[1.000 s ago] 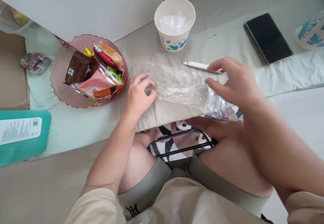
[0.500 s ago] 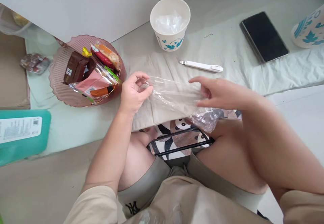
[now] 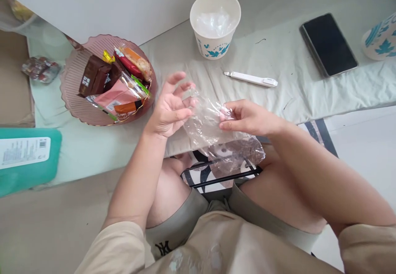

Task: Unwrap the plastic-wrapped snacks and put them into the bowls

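A clear, crinkled plastic bag [image 3: 210, 121] is stretched between my two hands above the table's front edge. Its lower end droops loosely over my lap. My left hand [image 3: 173, 109] has its thumb and index finger closed at the bag's left edge, while its other fingers are raised and spread. My right hand [image 3: 244, 117] pinches the bag's right side between thumb and fingers. Beyond the hands lies a slim white cutter [image 3: 250, 79]. Behind it stands a white paper cup [image 3: 213, 45] with blue leaf prints, holding crumpled clear plastic.
At left, a pink ribbed bowl [image 3: 72, 86] holds several wrapped snacks. A teal package [image 3: 52, 162] and a wrapped item [image 3: 40, 69] lie farther left. A white board [image 3: 123, 10] stands behind the bowl. On the right are a phone [image 3: 329, 45] and another printed cup [image 3: 382, 43].
My right hand has moved left and closed on the bag, which is now bunched closer to my left hand. My left hand's upper fingers have lifted and spread.
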The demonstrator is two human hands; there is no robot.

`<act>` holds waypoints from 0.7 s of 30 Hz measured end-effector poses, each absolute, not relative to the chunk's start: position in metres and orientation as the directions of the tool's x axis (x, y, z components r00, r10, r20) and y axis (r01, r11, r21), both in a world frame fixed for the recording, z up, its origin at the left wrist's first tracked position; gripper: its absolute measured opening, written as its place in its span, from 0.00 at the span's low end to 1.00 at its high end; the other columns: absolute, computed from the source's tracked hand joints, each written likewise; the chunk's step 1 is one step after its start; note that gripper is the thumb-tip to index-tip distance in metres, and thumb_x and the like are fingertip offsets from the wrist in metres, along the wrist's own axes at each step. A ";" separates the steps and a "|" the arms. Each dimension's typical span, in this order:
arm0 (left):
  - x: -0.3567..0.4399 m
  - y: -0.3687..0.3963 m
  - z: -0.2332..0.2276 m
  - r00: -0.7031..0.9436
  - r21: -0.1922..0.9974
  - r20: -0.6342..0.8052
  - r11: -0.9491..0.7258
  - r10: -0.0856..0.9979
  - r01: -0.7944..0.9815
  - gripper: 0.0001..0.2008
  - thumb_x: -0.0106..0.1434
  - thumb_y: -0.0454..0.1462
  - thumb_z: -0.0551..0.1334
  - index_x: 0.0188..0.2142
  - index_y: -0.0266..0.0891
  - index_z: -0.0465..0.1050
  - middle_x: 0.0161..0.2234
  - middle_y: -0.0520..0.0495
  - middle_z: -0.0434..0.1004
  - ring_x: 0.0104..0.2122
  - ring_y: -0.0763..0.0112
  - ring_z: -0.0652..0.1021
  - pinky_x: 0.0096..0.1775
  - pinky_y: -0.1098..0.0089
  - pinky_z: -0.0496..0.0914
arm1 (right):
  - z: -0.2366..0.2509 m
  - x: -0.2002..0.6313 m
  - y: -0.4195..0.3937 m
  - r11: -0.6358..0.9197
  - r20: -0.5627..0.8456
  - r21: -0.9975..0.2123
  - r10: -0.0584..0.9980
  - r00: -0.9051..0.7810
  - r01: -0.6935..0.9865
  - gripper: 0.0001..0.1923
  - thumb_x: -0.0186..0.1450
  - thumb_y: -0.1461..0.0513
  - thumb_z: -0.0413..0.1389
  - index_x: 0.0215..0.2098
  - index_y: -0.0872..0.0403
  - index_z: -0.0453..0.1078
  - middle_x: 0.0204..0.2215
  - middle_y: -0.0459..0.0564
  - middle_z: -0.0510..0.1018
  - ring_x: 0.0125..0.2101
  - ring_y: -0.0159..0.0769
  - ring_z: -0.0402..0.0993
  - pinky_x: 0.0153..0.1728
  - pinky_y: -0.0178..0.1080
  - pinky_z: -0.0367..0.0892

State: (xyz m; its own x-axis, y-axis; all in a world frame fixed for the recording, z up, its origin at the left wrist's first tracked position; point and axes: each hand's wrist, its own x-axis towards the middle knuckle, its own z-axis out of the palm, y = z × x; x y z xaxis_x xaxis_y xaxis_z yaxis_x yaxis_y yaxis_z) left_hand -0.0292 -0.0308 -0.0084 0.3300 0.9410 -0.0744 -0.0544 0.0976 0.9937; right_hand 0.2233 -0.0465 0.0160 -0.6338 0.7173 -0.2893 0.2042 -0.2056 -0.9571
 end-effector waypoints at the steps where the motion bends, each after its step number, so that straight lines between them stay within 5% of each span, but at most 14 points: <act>1: -0.031 -0.029 -0.011 0.310 0.996 -0.075 0.089 0.948 -0.032 0.37 0.50 0.50 0.76 0.57 0.65 0.66 0.58 0.51 0.74 0.40 0.69 0.80 0.32 0.69 0.77 | 0.017 0.223 -0.048 -0.201 -0.268 -0.963 0.752 -0.602 0.178 0.17 0.58 0.54 0.69 0.27 0.51 0.66 0.21 0.38 0.64 0.22 0.26 0.58 0.22 0.34 0.56; 4: -0.037 -0.023 -0.022 0.219 0.996 -0.060 0.044 0.974 0.077 0.33 0.58 0.47 0.73 0.61 0.64 0.65 0.58 0.50 0.76 0.46 0.66 0.82 0.37 0.68 0.80 | 0.020 0.226 -0.051 -0.215 -0.240 -0.971 0.846 -0.477 0.108 0.21 0.56 0.56 0.70 0.25 0.50 0.60 0.21 0.38 0.62 0.23 0.26 0.58 0.23 0.34 0.58; 9: -0.038 -0.013 -0.030 0.144 0.995 0.013 -0.027 0.990 0.093 0.24 0.66 0.53 0.65 0.60 0.58 0.67 0.60 0.48 0.77 0.56 0.62 0.81 0.45 0.65 0.81 | 0.020 0.227 -0.051 -0.200 -0.204 -0.979 0.926 -0.316 0.047 0.24 0.58 0.57 0.67 0.23 0.50 0.54 0.28 0.44 0.73 0.32 0.33 0.75 0.36 0.40 0.74; 14: -0.011 -0.018 -0.016 0.376 0.975 -0.167 0.209 0.912 -0.075 0.34 0.68 0.65 0.52 0.56 0.45 0.73 0.60 0.40 0.78 0.61 0.56 0.79 0.52 0.59 0.81 | 0.016 0.226 -0.051 -0.191 -0.180 -0.981 0.963 -0.202 -0.034 0.27 0.58 0.53 0.67 0.25 0.50 0.50 0.42 0.48 0.78 0.38 0.37 0.81 0.37 0.42 0.77; 18: 0.009 -0.028 -0.013 0.614 0.910 -0.228 0.390 0.755 -0.141 0.30 0.61 0.63 0.65 0.52 0.47 0.78 0.58 0.44 0.82 0.60 0.54 0.80 0.57 0.55 0.80 | 0.009 0.224 -0.050 -0.093 -0.088 -0.995 0.983 -0.159 -0.022 0.28 0.61 0.50 0.66 0.26 0.49 0.49 0.42 0.48 0.77 0.38 0.37 0.79 0.41 0.45 0.79; 21: 0.016 -0.033 -0.019 0.525 0.942 -0.200 0.310 0.827 -0.130 0.23 0.55 0.50 0.75 0.48 0.46 0.80 0.52 0.45 0.86 0.53 0.53 0.85 0.55 0.53 0.81 | 0.006 0.225 -0.049 -0.020 -0.026 -0.999 0.991 -0.132 0.046 0.25 0.63 0.52 0.64 0.26 0.49 0.51 0.43 0.49 0.77 0.42 0.39 0.79 0.45 0.48 0.78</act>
